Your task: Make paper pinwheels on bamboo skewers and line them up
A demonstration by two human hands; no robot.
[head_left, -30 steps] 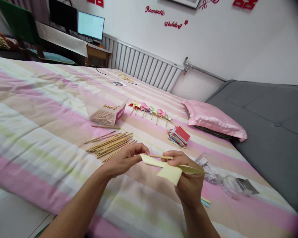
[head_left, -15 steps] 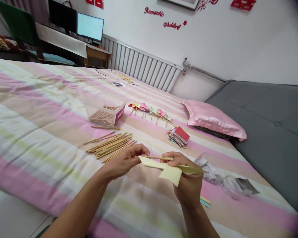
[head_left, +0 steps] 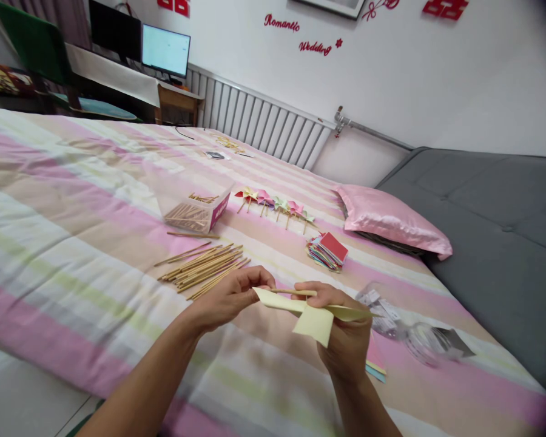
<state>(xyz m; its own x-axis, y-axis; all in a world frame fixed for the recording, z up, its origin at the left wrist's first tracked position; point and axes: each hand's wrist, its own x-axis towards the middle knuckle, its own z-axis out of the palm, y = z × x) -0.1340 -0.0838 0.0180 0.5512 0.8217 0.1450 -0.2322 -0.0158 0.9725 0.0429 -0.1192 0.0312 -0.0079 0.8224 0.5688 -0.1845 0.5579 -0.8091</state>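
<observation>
Both hands up over the striped bed (head_left: pixel 73 200), working a yellow paper (head_left: pixel 313 318).
Right hand (head_left: pixel 346 334) is clamped on the paper, near centre; left hand (head_left: pixel 230 297) pinches a thin stick (head_left: pixel 291 292) at its left edge, fingers together.

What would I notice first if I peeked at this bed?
Right up front, the left hand and the right hand pinch a pale yellow paper with a thin stick across it. Just behind the left hand lies a pile of wooden sticks on the striped bedspread. Farther back, a row of little colourful pinwheels lies beside a pink pillow.
</observation>
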